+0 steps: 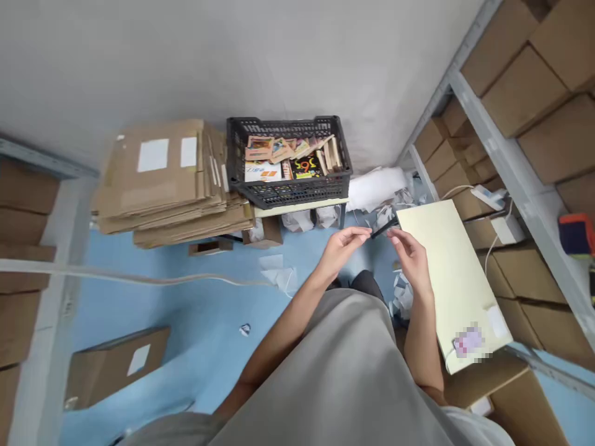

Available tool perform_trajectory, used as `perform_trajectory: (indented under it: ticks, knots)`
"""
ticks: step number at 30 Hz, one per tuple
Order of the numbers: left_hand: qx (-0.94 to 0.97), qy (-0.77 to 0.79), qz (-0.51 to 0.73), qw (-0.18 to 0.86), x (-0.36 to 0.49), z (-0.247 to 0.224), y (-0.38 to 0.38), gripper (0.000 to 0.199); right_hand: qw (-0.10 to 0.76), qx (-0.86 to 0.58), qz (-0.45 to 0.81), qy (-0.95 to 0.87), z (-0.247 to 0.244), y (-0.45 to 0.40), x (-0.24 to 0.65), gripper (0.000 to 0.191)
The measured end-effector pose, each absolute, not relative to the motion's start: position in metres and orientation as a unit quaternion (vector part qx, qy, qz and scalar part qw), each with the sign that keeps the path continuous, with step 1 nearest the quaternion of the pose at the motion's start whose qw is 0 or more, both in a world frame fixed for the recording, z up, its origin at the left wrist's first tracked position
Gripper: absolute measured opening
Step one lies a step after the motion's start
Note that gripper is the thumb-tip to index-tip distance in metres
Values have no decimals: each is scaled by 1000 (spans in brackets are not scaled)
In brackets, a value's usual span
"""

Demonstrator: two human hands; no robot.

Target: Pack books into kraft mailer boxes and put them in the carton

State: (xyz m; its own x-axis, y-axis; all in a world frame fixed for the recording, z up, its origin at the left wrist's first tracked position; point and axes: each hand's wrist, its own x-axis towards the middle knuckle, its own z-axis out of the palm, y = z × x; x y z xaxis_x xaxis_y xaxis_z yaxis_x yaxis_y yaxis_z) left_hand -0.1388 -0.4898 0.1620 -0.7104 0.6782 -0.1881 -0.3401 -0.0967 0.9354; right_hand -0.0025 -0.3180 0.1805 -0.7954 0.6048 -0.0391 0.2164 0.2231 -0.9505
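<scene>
A narrow dark bar (383,228) is seen in the gap between the two hands, its long axis slanted from the left fingertips up toward the near corner of the cream counter (446,260). Whether it is held, or is a counter leg seen beyond, cannot be told. Its lower end appears closer to the left hand (341,251), whose thumb and fingertips are drawn close together; the right hand (413,260) is half curled, thumb near fingers, just apart from the left. Whether anything thin is pinched in either cannot be told.

On the cream counter, one blurred purple thing (469,339) is laid. Ahead, one black crate (302,189) is set on a second, low counter (302,207), filled with cards and packets too crowded to be counted. To its left, one stack of flattened cardboard (125,186) is marked by two white labels on top; to its right, one white roll (377,188) is placed. One labelled carton (116,371) is left on the blue floor (186,310).
</scene>
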Motion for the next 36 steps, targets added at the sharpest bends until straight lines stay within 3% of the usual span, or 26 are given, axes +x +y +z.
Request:
perform_trajectory:
  ticks: [8,21,28,32,36]
  knots:
    - [-2,616,756,222,-249,134,-529,33,56,-178,595,-782,156,-312,-155,56]
    - [-160,639,744,113,-400,109,-523,39,-115,-85,578,-803,115,-283,-366,46]
    - [-167,674,693,195,-448,56,-541,43,-281,-89,418,-859,88,-303,-428,41]
    - [-125,691,649,292,-488,20,-541,37,-343,-117,300,-882,84,-340,-445,49]
    - [-32,717,605,345,-518,-3,-534,32,-347,-220,197,-890,80,-372,-457,70]
